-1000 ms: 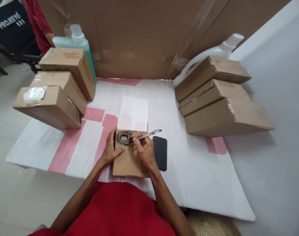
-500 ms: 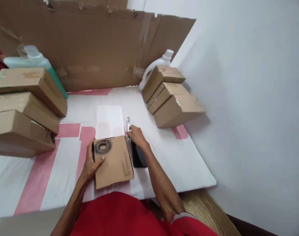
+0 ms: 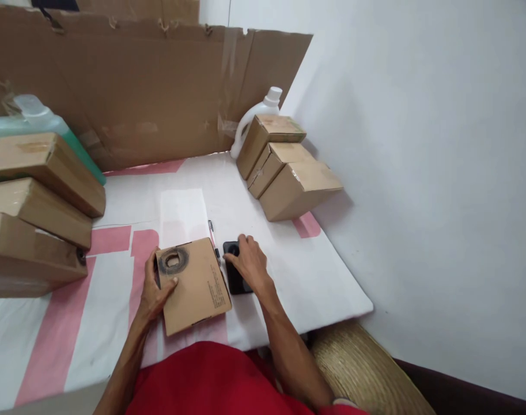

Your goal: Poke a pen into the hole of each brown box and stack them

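**My hands on a marked box and a phone**

My left hand (image 3: pixel 155 289) rests on the left edge of a small flat cardboard box (image 3: pixel 193 285), which lies on the white and pink sheet (image 3: pixel 116 271) right in front of me. My thumb lies on the box's top and my fingers curl around its side, gripping it. A dark, scribbled ring (image 3: pixel 173 260) is drawn near the box's far left corner.

My right hand (image 3: pixel 248 263) lies palm down on a black phone (image 3: pixel 235 276) just right of the box. My fingers are spread loosely over it, not closed around it. A pen (image 3: pixel 212 232) lies on the sheet just beyond the box, apart from both hands.

Three brown boxes (image 3: pixel 33 213) are stacked at my far left, with a green bottle (image 3: pixel 38 124) behind them. Three more boxes (image 3: pixel 288 173) lean near the wall at right, in front of a white jug (image 3: pixel 256 118). A cardboard panel (image 3: pixel 150 92) stands at the back.
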Demonstrator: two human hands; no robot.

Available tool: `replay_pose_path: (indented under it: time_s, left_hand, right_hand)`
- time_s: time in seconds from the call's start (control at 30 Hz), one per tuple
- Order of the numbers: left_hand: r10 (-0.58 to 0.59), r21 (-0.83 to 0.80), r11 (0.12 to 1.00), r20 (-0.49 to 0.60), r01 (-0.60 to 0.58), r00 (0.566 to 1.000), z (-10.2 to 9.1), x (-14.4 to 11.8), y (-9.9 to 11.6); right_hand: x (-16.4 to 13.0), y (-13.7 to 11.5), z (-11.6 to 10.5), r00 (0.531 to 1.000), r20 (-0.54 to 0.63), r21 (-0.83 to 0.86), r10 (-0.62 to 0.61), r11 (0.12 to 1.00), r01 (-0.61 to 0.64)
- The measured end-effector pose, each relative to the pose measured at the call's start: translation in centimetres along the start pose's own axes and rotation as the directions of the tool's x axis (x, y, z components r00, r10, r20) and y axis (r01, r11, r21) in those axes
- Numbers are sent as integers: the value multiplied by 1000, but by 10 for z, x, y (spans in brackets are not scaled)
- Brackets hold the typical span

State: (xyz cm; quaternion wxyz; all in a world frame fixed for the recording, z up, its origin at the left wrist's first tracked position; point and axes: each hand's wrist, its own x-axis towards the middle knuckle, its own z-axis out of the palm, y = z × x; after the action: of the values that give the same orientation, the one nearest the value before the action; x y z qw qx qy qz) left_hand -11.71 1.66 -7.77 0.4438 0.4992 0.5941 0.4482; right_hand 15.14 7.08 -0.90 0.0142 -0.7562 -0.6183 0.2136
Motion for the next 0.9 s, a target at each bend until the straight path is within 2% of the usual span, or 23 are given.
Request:
replay_pose_path:
  time_s: [0.07,0.17,0.23,0.3,0.37,0.43,0.5,0.57,0.6,0.63,0.7,0.73,0.8,0.9]
  left_hand:
    - [13,23,1000,3,-13,1000,-1,1,-3]
    - [23,31,999,17,-23,1000,-3,3,-6]
    - [24,28,999,20,-24,1000,-3,3,-6]
    - [29,16,999,15,-29,999,-2,2,-5]
    - [31,-6,999,12,-31,999,-1,1,-4]
    - [35,-24,999,3,-35,999,0,0,-5]
    - [47,-31,998,-8,-47,999,1,-1,-6]
    - [60,-31,998,-10,-61,998,1,-2,-7]
    - [65,-28,997,-6,-65,998,1,-2,-7]
    - [70,-24,997,-4,-70,998,1,-2,-7]
    - [85,-16,996,-5,-85,996,1,-3,-7]
    - [94,-13,996,-6,-94,996,2,-4,-7]
    - [104,-9,994,-25,-105,994,4,-4,-8]
    - [81,-34,996,-85,-84,993,6,-3,-14]
  right_hand:
    - [-16,11,6,991,0,-21,133,991,-133]
    - [-28,21,19,980,27,57,198,978,-199]
    - [-29,27,27,974,-11,160,226,962,-222]
    - [-27,34,35,969,-15,371,245,902,-222]
    - [-27,43,42,978,3,585,208,793,-170]
    - [-33,49,44,986,18,753,164,646,-121]
    - [-44,52,38,984,68,888,166,439,-135]
    - [-57,49,22,977,157,972,146,151,-178]
    - [-63,45,12,975,196,979,106,36,-201]
    - [-69,39,2,974,222,975,42,-29,-221]
    - [-76,21,-13,963,243,962,-117,-95,-255]
    - [-77,9,-17,943,266,950,-201,-109,-291]
    - [-78,-18,-16,868,340,902,-363,-134,-410]
    - [-75,-58,1,721,425,786,-548,-172,-594]
